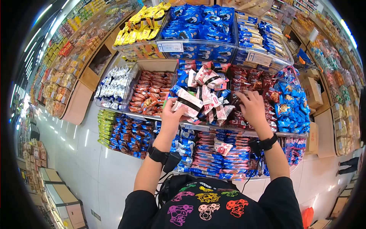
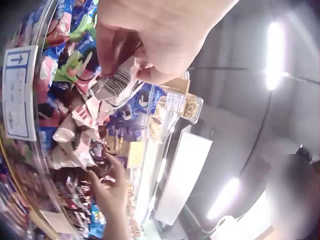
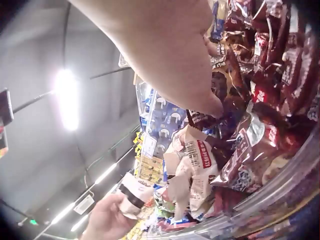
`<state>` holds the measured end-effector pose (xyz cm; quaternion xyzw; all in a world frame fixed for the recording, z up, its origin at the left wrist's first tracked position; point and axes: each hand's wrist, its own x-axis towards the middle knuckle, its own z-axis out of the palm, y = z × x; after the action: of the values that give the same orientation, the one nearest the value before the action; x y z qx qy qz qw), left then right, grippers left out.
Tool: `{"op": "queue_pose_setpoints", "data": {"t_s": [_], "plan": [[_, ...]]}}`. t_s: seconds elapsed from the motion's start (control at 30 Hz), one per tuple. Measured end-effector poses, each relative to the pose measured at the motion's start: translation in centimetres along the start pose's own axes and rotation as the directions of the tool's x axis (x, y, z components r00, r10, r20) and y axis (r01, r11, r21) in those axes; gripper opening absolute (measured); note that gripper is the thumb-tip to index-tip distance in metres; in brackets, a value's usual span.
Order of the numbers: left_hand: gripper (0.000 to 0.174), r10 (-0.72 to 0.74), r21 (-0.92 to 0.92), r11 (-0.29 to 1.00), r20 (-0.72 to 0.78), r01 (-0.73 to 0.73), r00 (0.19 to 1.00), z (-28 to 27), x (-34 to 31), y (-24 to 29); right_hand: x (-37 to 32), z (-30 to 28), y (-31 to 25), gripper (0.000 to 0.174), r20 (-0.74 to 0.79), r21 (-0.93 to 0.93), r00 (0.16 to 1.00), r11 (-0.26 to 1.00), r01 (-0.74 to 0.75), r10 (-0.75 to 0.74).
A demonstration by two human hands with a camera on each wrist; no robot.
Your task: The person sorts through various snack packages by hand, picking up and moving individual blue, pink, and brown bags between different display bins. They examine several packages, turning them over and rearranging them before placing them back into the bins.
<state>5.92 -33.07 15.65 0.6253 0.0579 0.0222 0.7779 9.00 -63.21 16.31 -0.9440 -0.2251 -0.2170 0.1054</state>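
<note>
Bins left of the left fingers: silver-white packets farthest out, then red-brown packets just beside the left hand.
Bins beyond the fingers: yellow packets ahead and to the left, blue packets straight ahead in a clear-walled bin.
Bin between both hands: pink-and-white packets lie heaped over blue-and-pink ones.
Bins at the right fingers: maroon packets under the right hand, bright blue packets just to its right.
Bins nearer the body than the fingers: green packets at the left, stacked pink-and-blue packets between the wrists.
Edges and room: tile floor beyond the bins to the left of the left fingers; a clear plastic rim on the near side of the right fingers; the hands well apart.
Left fingers: clamped with the thumb on the held packet, raised over the heap's left side.
Held packet: pale pink and white, dark band across it, tilted.
Right fingers: bent, apart from the thumb, tips down among maroon wrappers; contact at the tips partly hidden.
</note>
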Motion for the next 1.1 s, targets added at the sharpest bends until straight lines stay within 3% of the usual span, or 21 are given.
{"op": "queue_pose_setpoints", "data": {"t_s": [0.1, 0.17, 0.2, 0.23, 0.27, 0.3, 0.33, 0.37, 0.4, 0.43, 0.5, 0.53, 0.57, 0.63, 0.67, 0.7, 0.83, 0.87, 0.9, 1.03, 1.1], "plan": [[0.044, -0.065, -0.261, 0.959, 0.182, 0.112, 0.981, 2.6, -0.7, 0.6, -0.2, -0.3, -0.5, 0.059, 0.010, -0.028, 1.000, 0.999, 0.018, -0.018], [0.042, -0.081, -0.235, 0.961, 0.276, 0.149, 0.958, 5.1, -1.3, 1.0, -0.5, -2.4, -1.4, 0.060, -0.117, 0.122, 0.991, 0.991, -0.052, 0.066], [0.039, -0.071, -0.171, 0.977, 0.308, 0.128, 0.949, 6.3, -1.3, 0.3, -0.9, -3.4, -1.1, 0.057, -0.160, 0.331, 0.983, 0.943, -0.031, 0.089], [0.034, 0.009, -0.026, 1.000, 0.319, -0.001, 0.948, 7.6, -1.4, -0.5, -1.6, -4.6, -0.6, 0.059, -0.147, 0.432, 0.986, 0.902, -0.004, 0.074], [0.031, 0.092, -0.028, 0.996, 0.380, -0.088, 0.920, 9.1, -1.6, -1.6, -2.2, -5.5, -0.6, 0.059, 0.069, 0.763, 0.979, 0.622, -0.175, 0.191], [0.028, 0.172, -0.035, 0.984, 0.435, -0.174, 0.884, 11.4, -2.1, -0.7, -3.0, -6.1, -0.8, 0.060, 0.298, 0.917, 0.932, 0.209, -0.339, 0.206], [0.027, 0.242, 0.257, 0.885, 0.455, -0.387, 0.857, 13.1, -3.3, 0.5, -4.0, -5.9, -0.6, 0.059, 0.295, 0.908, 0.918, 0.220, -0.356, 0.266], [0.028, 0.492, 0.382, 0.643, 0.460, -0.665, 0.739, 14.7, -3.7, 0.2, -5.0, -5.5, -0.4, 0.057, 0.288, 0.901, 0.902, 0.227, -0.369, 0.320], [0.031, 0.629, 0.411, 0.443, 0.491, -0.797, 0.603, 16.1, -3.7, 0.0, -5.7, -5.7, -0.3, 0.049, 0.379, 0.923, 0.854, -0.081, -0.376, 0.355], [0.034, 0.731, 0.434, 0.217, 0.521, -0.874, 0.441, 17.4, -3.6, -0.3, -6.5, -6.7, -0.3, 0.045, 0.505, 0.863, 0.750, -0.237, -0.446, 0.427], [0.029, 0.689, 0.381, 0.128, 0.630, -0.916, 0.358, 19.4, -3.8, -1.3, -7.6, -8.1, 0.6, 0.043, 0.539, 0.766, 0.793, -0.557, -0.321, 0.284], [0.028, 0.663, 0.364, 0.108, 0.667, -0.925, 0.340, 20.6, -4.1, -1.7, -8.0, -8.1, 1.3, 0.044, 0.514, 0.795, 0.802, -0.519, -0.313, 0.304], [0.026, 0.632, 0.346, 0.090, 0.705, -0.934, 0.322, 21.6, -4.3, -2.2, -8.0, -7.6, 2.2, 0.044, 0.433, 0.899, 0.799, -0.261, -0.351, 0.418], [0.026, 0.587, 0.337, 0.152, 0.726, -0.929, 0.360, 22.6, -3.8, -3.3, -7.9, -7.4, 6.3, 0.043, 0.478, 0.866, 0.787, -0.060, -0.496, 0.391], [0.026, 0.572, 0.344, 0.219, 0.713, -0.913, 0.406, 22.6, -3.4, -3.5, -7.9, -6.3, 8.6, 0.039, 0.411, 0.849, 0.806, 0.145, -0.509, 0.427], [0.027, 0.553, 0.352, 0.285, 0.700, -0.892, 0.453, 22.4, -3.0, -3.6, -7.3, -6.4, 10.0, 0.034, 0.401, 0.841, 0.799, 0.166, -0.515, 0.449], [0.032, 0.493, 0.565, 0.055, 0.701, -0.823, 0.515, 20.8, -1.3, -3.8, -3.2, -4.5, 13.4, 0.029, 0.294, 0.593, 0.816, 0.575, -0.564, 0.498], [0.035, 0.409, 0.622, 0.028, 0.707, -0.783, 0.576, 20.5, -1.2, -3.6, -2.3, -3.4, 14.0, 0.034, 0.181, 0.524, 0.891, 0.725, -0.446, 0.417], [0.035, 0.411, 0.634, 0.018, 0.700, -0.773, 0.584, 20.2, -1.1, -3.6, -1.0, -3.5, 13.3, 0.035, 0.338, 0.632, 0.803, 0.514, -0.580, 0.491], [0.036, 0.389, 0.599, -0.082, 0.755, -0.797, 0.528, 18.6, -0.7, -3.0, 0.4, 1.6, 14.7, 0.032, 0.191, 0.604, 0.878, 0.652, -0.458, 0.440], [0.033, 0.450, 0.613, 0.101, 0.674, -0.784, 0.585, 16.9, -0.6, -2.0, 0.3, 2.3, 14.0, 0.031, 0.145, 0.550, 0.879, 0.701, -0.453, 0.454]]}}
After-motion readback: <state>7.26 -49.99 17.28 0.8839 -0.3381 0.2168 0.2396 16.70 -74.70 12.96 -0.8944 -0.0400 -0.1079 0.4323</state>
